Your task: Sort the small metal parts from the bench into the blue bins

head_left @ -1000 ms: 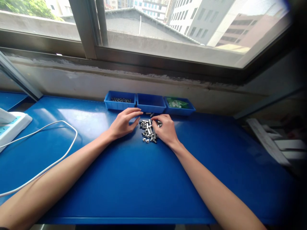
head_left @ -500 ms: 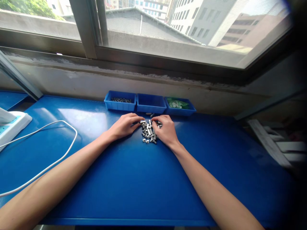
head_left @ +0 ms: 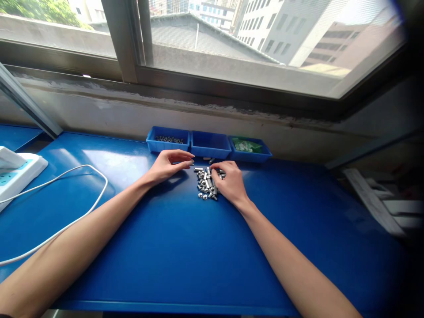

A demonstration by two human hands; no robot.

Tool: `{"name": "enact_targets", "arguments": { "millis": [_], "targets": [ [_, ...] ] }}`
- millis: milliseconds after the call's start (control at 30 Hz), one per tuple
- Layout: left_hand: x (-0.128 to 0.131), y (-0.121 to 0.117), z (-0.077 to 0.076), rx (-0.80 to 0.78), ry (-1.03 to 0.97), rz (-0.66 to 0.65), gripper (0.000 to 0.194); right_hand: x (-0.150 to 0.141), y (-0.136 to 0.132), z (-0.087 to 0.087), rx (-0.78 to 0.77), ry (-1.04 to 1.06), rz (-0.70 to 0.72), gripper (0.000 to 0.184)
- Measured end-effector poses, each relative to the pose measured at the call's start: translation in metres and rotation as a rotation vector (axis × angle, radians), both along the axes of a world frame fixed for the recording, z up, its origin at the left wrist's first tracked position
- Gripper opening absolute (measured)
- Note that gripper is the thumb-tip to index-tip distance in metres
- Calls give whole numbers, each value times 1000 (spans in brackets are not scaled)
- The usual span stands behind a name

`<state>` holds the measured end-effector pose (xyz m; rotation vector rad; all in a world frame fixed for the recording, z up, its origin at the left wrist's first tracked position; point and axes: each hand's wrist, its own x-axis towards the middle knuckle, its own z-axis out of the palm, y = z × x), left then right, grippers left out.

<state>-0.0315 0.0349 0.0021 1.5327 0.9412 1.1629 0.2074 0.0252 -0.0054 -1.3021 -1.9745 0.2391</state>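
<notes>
On the blue table lies a pile of small shiny metal fasteners [head_left: 206,183], screw-like pieces and longer cylinder-shaped ones. My left hand [head_left: 170,163] is raised a little to the left of the pile, its thumb and fingertips closed on a small metal fastener [head_left: 191,163] whose exact kind is too small to tell. At the pile's right side, my right hand [head_left: 229,180] rests with curled fingers and thumb close together, covering part of the metal pieces. What its fingertips grip, if anything, is hidden.
Behind the pile stand three joined blue bins: the left bin [head_left: 168,145] holds small metal fasteners, the middle bin [head_left: 210,152] shows a bare inside, and the right bin [head_left: 251,155] holds a green plastic bag [head_left: 247,145]. A white cable [head_left: 99,198] and power strip [head_left: 24,174] lie left.
My left hand has lifted off the pile and moved up and left, toward the left bin, with a small metal fastener at its fingertips. My right hand stays at the pile.
</notes>
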Motion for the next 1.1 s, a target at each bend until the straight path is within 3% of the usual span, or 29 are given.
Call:
{"name": "enact_targets", "arguments": {
  "millis": [67,200,333,500,700,800,933,1100],
  "targets": [
    [1,1,0,98,14,116,39,0,0,0,-1,1,0,16],
    [-2,6,5,434,139,473,27,0,1,-1,-4,-1,1,16],
    [-9,13,8,634,313,554,26,1,3,-4,8,-7,6,16],
    [-4,10,0,787,473,445,27,2,3,-5,13,-17,6,16],
    [9,-4,-5,822,593,-33,30,1,2,-4,30,-21,7,15],
    [10,-6,-5,806,662,-187,34,0,2,-3,32,-19,7,15],
    [9,-4,-9,790,667,-202,29,-1,1,-3,23,-21,3,15],
    [6,2,-18,742,621,-97,21,-1,1,-2,-1,-24,-3,16]
  ]
}}
